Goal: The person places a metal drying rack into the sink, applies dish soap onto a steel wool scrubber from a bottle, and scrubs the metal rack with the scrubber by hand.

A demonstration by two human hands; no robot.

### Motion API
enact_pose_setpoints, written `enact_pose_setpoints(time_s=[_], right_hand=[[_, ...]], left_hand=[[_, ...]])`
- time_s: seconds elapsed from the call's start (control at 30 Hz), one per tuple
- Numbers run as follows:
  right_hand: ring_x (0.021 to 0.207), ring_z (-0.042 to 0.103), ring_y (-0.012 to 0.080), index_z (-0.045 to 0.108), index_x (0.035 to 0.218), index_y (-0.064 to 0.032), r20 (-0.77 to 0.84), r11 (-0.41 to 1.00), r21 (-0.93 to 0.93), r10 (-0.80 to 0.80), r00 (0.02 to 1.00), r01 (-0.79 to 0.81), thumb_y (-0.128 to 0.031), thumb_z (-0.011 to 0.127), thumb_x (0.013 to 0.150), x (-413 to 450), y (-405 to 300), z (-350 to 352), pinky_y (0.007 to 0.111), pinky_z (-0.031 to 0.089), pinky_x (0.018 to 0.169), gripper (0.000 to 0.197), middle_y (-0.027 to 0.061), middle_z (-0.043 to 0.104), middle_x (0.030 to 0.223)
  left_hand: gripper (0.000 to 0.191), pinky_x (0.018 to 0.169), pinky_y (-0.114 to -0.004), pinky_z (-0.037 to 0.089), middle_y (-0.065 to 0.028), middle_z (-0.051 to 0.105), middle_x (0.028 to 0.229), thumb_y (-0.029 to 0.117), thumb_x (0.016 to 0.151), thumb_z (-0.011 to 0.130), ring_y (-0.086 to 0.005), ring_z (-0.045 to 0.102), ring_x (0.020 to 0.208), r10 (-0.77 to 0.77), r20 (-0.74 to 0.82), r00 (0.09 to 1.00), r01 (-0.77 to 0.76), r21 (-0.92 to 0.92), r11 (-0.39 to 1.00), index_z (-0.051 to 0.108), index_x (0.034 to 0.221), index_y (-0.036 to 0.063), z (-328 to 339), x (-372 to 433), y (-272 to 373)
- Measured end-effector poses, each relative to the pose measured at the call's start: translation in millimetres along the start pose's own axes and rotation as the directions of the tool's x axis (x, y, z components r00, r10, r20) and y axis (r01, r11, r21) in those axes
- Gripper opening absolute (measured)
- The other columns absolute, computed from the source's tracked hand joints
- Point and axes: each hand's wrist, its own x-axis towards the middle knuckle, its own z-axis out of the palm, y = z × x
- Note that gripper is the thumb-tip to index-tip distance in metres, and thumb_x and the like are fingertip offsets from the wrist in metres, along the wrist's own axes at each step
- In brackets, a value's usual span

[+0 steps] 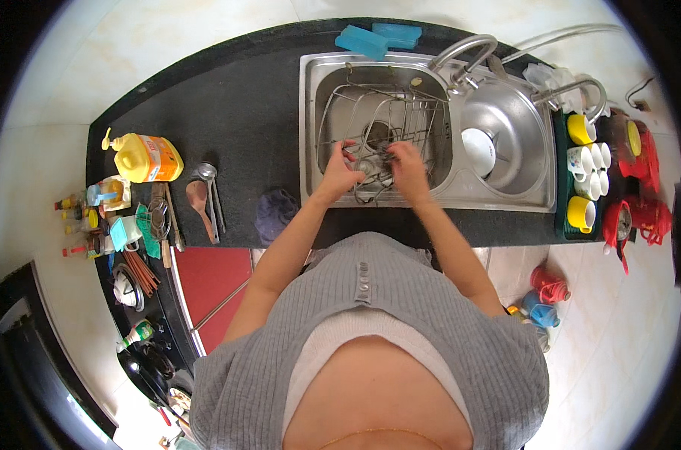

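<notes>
A metal wire rack (413, 121) lies in the left basin of the stainless steel double sink (309, 194). My left hand (340, 174) is at its near left part, fingers curled around a wire. My right hand (408, 171) holds a small dark scrubber (385, 153), probably steel wool, against the rack's wires near the middle. Behind the wires the basin's drain (377, 134) shows. A white bowl (479, 152) sits tilted in the round right basin. The fingertips are partly hidden among the wires.
Behind the sink lie blue sponge-like blocks (363, 42) and a curved faucet (464, 48). Cups stand in a green tray (568, 230) at the right. Left are a purple cloth (276, 215), a wooden spoon (197, 197), metal ladles (207, 171) and a yellow pump bottle (149, 157).
</notes>
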Motion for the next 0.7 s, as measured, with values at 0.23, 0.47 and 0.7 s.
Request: enact_pose_setpoints(time_s=[0.23,0.47,0.7], right_hand=[[0.087,0.05,0.0319,0.056,0.09,-0.0024,-0.027,0.918,0.342,0.222,0.975,-0.2,0.002,0.057,0.071,14,-61,9,0.04,0.04,0.076,0.019,0.0135,0.055,0.087],[0.084,0.051,0.0307,0.055,0.088,-0.0027,-0.044,0.994,-0.09,-0.058,0.997,0.054,0.003,0.055,0.071,14,-10,-13,0.038,0.042,0.075,0.018,0.0123,0.053,0.088],[0.082,0.052,0.0336,0.055,0.096,-0.0022,-0.207,0.96,0.233,0.205,0.957,-0.155,-0.001,0.056,0.076,24,-29,6,0.039,0.042,0.072,0.02,0.015,0.053,0.088]], left_hand=[[0.072,0.056,-0.025,0.041,-0.0055,0.04,0.09,-0.003,0.052,0.064,-0.011,0.042,0.064,-0.01,-0.024,1.0,0.009,-0.024,1.0,0.038,0.118,0.0064,3,1,3],[0.073,0.056,-0.025,0.042,-0.0051,0.039,0.089,-0.002,0.052,0.065,-0.0115,0.043,0.066,-0.024,-0.013,1.0,0.025,0.041,0.999,0.036,0.118,0.0073,9,-2,-5],[0.075,0.057,-0.026,0.042,-0.0044,0.038,0.087,-0.003,0.05,0.064,-0.0118,0.042,0.067,-0.031,-0.003,1.0,0.031,-0.074,0.997,0.037,0.119,0.0087,7,2,4]])
